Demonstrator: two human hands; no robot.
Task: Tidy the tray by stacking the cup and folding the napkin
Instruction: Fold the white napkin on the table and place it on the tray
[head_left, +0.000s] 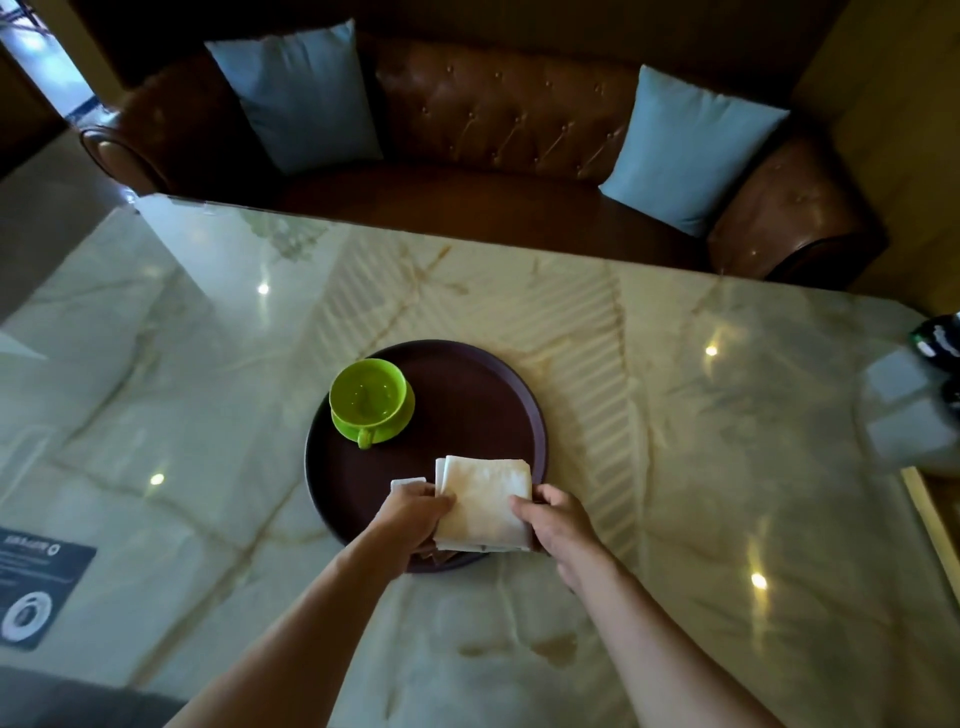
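At the near rim of the tray (524, 384), right under our hands, lies the napkin (485, 501), and everything about the coming move hangs on how it sits between them. Our left hand (410, 512) pinches its left edge, fingers curled over the cloth, with a small white corner poking out beyond the knuckles. Our right hand (556, 517) grips the right edge, thumb on top and fingers tucked under that side. So the napkin spans the gap from hand to hand, already folded into a thick squarish pad whose slightly longer axis runs away from us, leaning a little to the right. Its near edge overhangs the tray's front rim; its far edge points into the bare middle of the tray. Both hands are equally close, so we judge either could lead; a further fold would most likely bring one side across to the other.

Farther in, on the tray's left part, the green cup (368, 396) stands upright on its saucer (402, 413), handle turned toward us, well apart from the napkin. That half of the job looks done.

Beyond the tray the marble table (675, 364) runs to a brown sofa (498, 114) with two blue cushions.
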